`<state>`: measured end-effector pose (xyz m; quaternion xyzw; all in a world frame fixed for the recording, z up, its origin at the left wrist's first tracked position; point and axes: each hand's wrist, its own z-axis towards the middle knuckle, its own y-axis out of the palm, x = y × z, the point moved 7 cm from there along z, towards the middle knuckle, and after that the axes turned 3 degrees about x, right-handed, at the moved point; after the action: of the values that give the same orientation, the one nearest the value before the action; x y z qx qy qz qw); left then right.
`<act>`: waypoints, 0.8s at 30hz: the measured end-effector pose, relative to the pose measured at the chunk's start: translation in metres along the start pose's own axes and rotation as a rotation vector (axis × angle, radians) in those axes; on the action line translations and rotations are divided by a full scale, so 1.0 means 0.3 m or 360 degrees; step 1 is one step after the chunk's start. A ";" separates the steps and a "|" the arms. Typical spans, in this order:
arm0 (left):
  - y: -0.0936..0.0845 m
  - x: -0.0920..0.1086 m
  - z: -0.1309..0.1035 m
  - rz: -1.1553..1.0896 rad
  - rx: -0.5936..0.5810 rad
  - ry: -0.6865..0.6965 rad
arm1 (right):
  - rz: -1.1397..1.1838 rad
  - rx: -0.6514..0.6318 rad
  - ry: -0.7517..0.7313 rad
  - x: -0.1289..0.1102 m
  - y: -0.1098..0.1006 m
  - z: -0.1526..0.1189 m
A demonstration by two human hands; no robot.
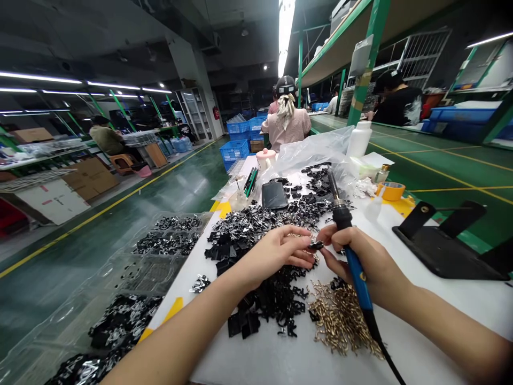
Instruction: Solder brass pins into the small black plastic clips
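My left hand (286, 247) pinches a small black part (316, 245) between thumb and fingers above the piles. Close beside it, the fingertips of my right hand (363, 256) touch or nearly touch the same part. A blue-handled soldering iron (356, 278) rests in my right hand, its metal tip pointing up and away, its cord running down toward me. Under my hands lies a heap of black parts (276, 302), some with shiny metal pieces. Nearer my right forearm is a pile of small bent brass-coloured pieces (344, 321).
A black metal stand (444, 240) is at the right, near orange tape (390, 191). A phone (274, 195) lies among parts, with a plastic bag (312, 152) and white bottle (360, 139) behind. Clear divided trays (140, 272) flank the table's left. A person (285, 123) sits ahead.
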<state>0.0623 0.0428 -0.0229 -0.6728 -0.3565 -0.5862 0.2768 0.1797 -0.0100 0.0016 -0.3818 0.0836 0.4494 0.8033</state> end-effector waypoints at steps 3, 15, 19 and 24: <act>-0.011 -0.021 0.010 -0.0031 -0.0018 -0.0078 | -0.0030 -0.0064 -0.0064 -0.005 0.007 0.002; -0.072 0.024 0.013 0.0155 0.0266 0.0155 | -0.0318 -0.0001 0.0204 0.089 -0.062 0.033; -0.067 0.020 0.012 0.0189 0.0265 0.0108 | -0.0459 -0.0137 0.0253 0.123 -0.060 0.035; -0.063 0.033 0.007 0.0323 0.0235 0.0126 | -0.0578 -0.0115 0.0386 0.183 -0.100 0.042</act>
<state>0.0491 0.0573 -0.0142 -0.6595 -0.3176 -0.5536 0.3972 0.2326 0.0257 0.0001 -0.4704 0.0934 0.2509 0.8409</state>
